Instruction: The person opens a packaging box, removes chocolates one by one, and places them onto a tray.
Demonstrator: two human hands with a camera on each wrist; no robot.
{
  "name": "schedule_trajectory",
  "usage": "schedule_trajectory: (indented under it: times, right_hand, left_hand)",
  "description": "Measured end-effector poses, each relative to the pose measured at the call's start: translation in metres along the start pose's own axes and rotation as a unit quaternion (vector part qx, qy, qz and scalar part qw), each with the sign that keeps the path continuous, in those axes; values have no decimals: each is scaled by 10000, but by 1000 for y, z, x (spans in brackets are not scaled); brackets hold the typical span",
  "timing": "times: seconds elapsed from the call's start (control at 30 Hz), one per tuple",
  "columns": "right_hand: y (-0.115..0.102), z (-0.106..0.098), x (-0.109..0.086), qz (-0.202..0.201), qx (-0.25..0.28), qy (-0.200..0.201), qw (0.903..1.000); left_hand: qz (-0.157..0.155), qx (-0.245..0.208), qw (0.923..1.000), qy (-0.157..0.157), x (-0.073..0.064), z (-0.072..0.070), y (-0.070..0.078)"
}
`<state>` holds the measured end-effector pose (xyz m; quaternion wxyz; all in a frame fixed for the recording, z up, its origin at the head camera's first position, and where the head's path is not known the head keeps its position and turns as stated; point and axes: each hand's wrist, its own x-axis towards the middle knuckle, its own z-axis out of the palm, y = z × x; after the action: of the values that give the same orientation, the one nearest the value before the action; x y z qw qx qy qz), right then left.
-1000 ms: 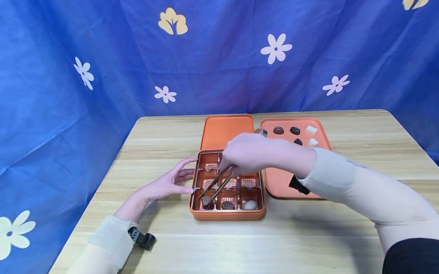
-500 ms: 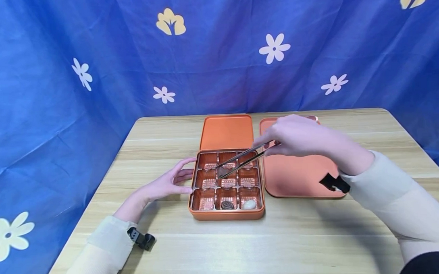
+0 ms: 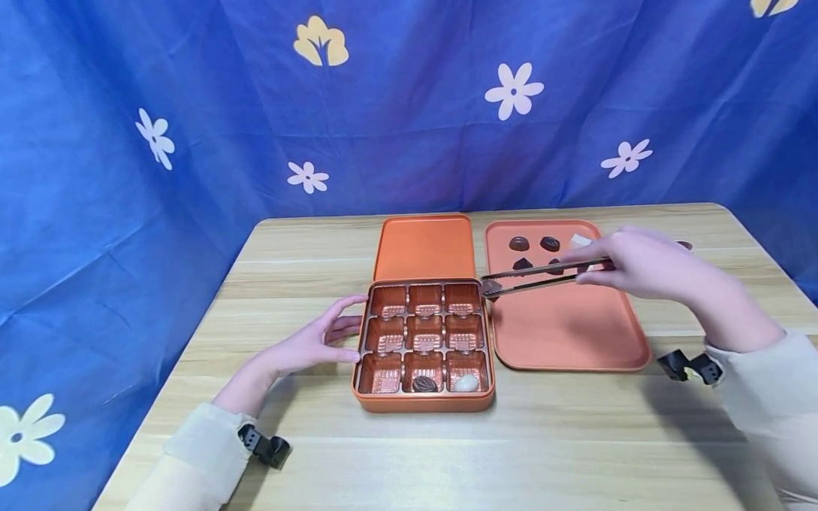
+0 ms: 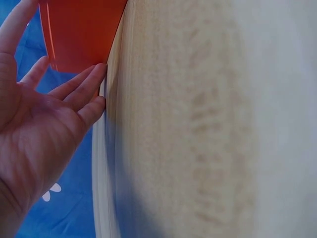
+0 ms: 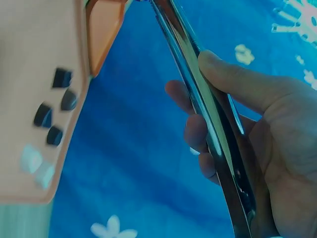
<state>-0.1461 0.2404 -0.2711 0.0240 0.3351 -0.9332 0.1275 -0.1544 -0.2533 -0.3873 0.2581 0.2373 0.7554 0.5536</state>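
My right hand (image 3: pixel 642 266) grips metal tongs (image 3: pixel 541 272) over the pink tray (image 3: pixel 567 336). Pinched in their tips is a brown chocolate (image 3: pixel 491 287), between the box and the tray's left rim. In the right wrist view, thumb and fingers close around the tongs (image 5: pixel 205 94). My left hand (image 3: pixel 310 342) touches the left side of an orange box (image 3: pixel 424 402), fingers spread; the left wrist view shows its palm (image 4: pixel 42 129). In the box's nine-pocket insert, a leaf-patterned dark chocolate (image 3: pixel 424 383) lies front middle and a white oval one (image 3: pixel 466 383) front right.
Toward the tray's back lie several chocolates, among them a round brown one (image 3: pixel 519 243), a dark oval (image 3: pixel 550 244) and a white block (image 3: pixel 580 240), partly behind the right hand. An orange lid (image 3: pixel 425 247) lies behind the box. A blue flowered curtain (image 3: pixel 403 98) hangs behind the table.
The tongs lifted the brown chocolate out of the front left pocket and carried it right, across the box to the tray's left rim. My left hand stayed at the box.
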Motion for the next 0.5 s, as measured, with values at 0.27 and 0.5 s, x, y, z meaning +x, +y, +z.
schedule_trajectory:
  times: [0.27, 0.5]
  right_hand:
    - [20, 7, -24, 728, -3, -261, 9970]
    - [28, 20, -32, 680, -169, -294, 9971]
  left_hand:
    - [-70, 27, 10000, 49, -1, -1, -1]
    - [4, 3, 10000, 13, 0, -1, -2]
